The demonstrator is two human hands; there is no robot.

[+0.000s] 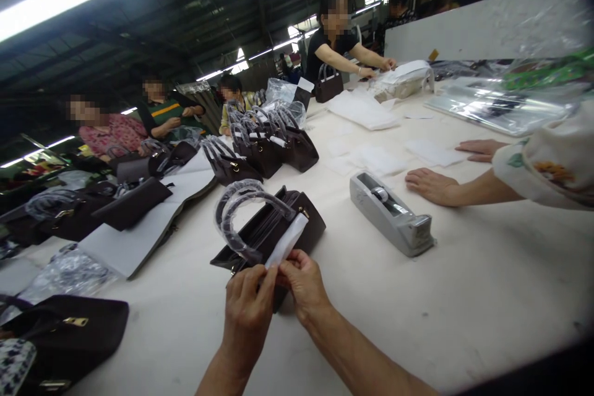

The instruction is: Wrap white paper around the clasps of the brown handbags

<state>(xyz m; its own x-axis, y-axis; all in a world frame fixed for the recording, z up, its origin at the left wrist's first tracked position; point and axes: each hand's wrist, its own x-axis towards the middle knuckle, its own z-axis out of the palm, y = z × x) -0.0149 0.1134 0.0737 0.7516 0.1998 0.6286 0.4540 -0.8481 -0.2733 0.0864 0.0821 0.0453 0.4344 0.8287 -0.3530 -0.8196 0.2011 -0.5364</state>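
Note:
A dark brown handbag stands tilted on the white table, its looped handles wrapped in clear plastic. A folded strip of white paper lies along the bag's near side, by a gold-coloured fitting. My left hand pinches the lower end of this strip. Right beside it, my right hand has its fingers closed on the same paper, the fingertips of both hands nearly touching. Parts of the bag are hidden behind my hands.
A grey tape dispenser sits right of the bag. Another person's hands rest at the right by thin white sheets. Several wrapped handbags stand beyond; a dark bag lies at the near left. People work along the far side.

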